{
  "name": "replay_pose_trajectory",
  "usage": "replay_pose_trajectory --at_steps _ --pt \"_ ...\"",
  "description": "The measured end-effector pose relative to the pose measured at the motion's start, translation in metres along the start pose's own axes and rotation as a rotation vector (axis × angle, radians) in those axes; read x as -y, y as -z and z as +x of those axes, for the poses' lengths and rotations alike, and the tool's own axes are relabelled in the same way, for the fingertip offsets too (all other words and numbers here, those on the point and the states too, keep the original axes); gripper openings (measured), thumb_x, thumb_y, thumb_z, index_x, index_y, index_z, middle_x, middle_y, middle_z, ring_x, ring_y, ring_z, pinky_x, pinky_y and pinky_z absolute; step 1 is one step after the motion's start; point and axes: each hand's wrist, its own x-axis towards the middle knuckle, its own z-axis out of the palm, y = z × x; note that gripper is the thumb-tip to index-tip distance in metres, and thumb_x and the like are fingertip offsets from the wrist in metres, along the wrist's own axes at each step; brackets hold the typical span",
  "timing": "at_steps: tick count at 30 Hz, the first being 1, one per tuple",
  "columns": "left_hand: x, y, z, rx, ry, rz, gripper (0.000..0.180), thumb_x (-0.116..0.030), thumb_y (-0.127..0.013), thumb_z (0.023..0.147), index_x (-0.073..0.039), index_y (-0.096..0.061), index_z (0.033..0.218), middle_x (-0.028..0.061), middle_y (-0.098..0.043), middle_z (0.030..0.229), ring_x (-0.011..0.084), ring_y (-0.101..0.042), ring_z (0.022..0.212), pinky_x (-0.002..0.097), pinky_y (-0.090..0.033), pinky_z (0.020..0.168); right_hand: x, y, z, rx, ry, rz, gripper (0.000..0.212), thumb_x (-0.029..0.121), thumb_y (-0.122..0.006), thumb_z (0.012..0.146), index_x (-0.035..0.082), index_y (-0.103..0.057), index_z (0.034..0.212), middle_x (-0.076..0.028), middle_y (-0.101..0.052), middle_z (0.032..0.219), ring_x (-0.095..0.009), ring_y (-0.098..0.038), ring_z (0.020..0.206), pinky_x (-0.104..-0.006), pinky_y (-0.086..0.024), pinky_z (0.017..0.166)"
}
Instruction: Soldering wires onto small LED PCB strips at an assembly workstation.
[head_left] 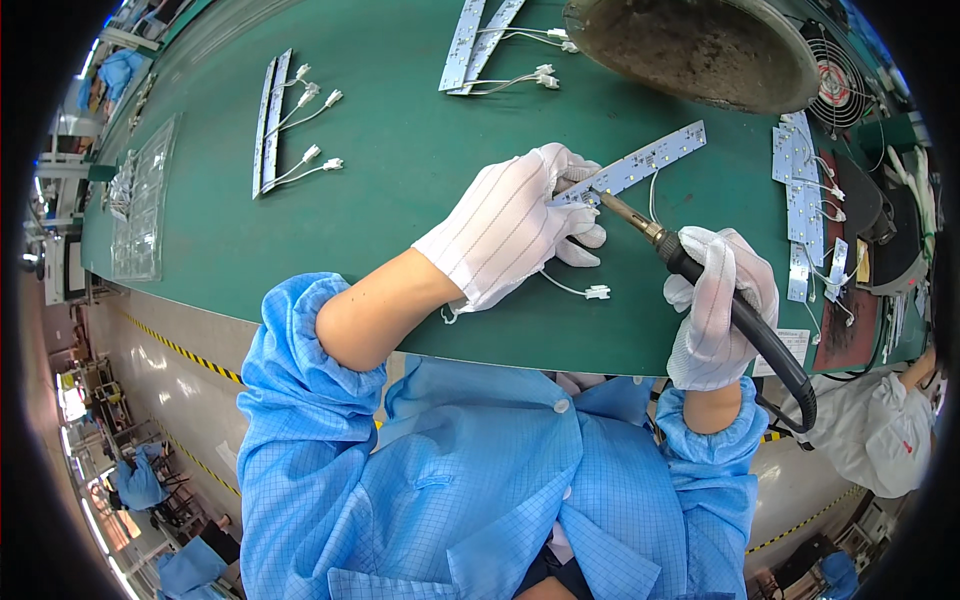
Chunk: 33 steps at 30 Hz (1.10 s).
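Observation:
My left hand (pixel 520 215), in a white striped glove, pinches the near end of a narrow white LED strip board (pixel 650 158), which slants up to the right above the table. A white wire with a small connector (pixel 597 292) hangs below that hand. My right hand (pixel 722 300), also gloved, is closed round the black handle of a soldering iron (pixel 668 246). The iron's tip meets or nearly meets the board beside my left fingers; exact contact is too small to tell. The black cord curves down from the handle past my right wrist.
On the green table (pixel 380 130) lie wired LED boards (pixel 270 125) at left and more LED boards (pixel 466 50) at the back. A round fume hood (pixel 695 50) overhangs the far side near a fan (pixel 835 85). Stacked boards (pixel 803 205) and a black iron stand (pixel 895 230) are at right.

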Motion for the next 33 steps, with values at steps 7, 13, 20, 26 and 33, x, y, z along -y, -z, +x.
replay_pose_trajectory --at_steps 7,13,20,26,33 --pt "0.002 0.002 0.002 0.01 -0.014 0.009 0.026 0.001 -0.049 0.086 0.011 -0.047 0.11 0.0157 -0.058 0.095 0.0187 -0.064 0.081 0.0298 -0.058 0.068 0.0 0.002 0.0 0.018 0.026 -0.052 0.016 -0.002 -0.049 0.088 -0.007 -0.053 0.103 -0.017 -0.062 0.094 -0.02 -0.061 0.081 -0.0293 -0.05 0.075" --pt "0.002 0.003 0.002 0.021 0.026 -0.027 0.027 0.001 -0.05 0.085 0.011 -0.046 0.11 0.0165 -0.057 0.098 0.0189 -0.065 0.081 0.0291 -0.058 0.068 -0.007 0.006 -0.008 -0.002 0.083 -0.252 0.028 0.007 -0.055 0.088 -0.004 -0.048 0.113 -0.016 -0.06 0.092 -0.024 -0.061 0.08 -0.0295 -0.054 0.068" --pt "0.0 0.006 0.002 0.035 -0.072 0.163 0.028 0.001 -0.05 0.085 0.011 -0.045 0.111 0.0163 -0.058 0.1 0.0188 -0.065 0.082 0.0289 -0.057 0.068 -0.006 0.006 -0.005 0.023 0.146 -0.175 0.024 0.002 -0.055 0.087 -0.005 -0.051 0.109 -0.016 -0.059 0.095 -0.024 -0.061 0.08 -0.0324 -0.052 0.07" --pt "-0.002 0.005 0.002 0.037 -0.028 0.112 0.028 0.001 -0.05 0.086 0.011 -0.046 0.111 0.0164 -0.058 0.099 0.0189 -0.065 0.082 0.0295 -0.058 0.069 -0.002 0.005 -0.006 0.003 0.066 -0.069 0.018 -0.001 -0.05 0.088 -0.004 -0.055 0.104 -0.015 -0.061 0.095 -0.024 -0.061 0.082 -0.0347 -0.05 0.076" --pt "0.001 0.005 0.002 0.037 -0.05 0.086 0.028 0.0 -0.05 0.086 0.011 -0.045 0.111 0.0169 -0.058 0.099 0.0191 -0.065 0.082 0.0296 -0.058 0.069 -0.003 0.005 -0.004 0.014 0.068 -0.098 0.018 -0.002 -0.048 0.087 -0.005 -0.056 0.103 -0.015 -0.062 0.093 -0.023 -0.061 0.083 -0.0337 -0.05 0.076"
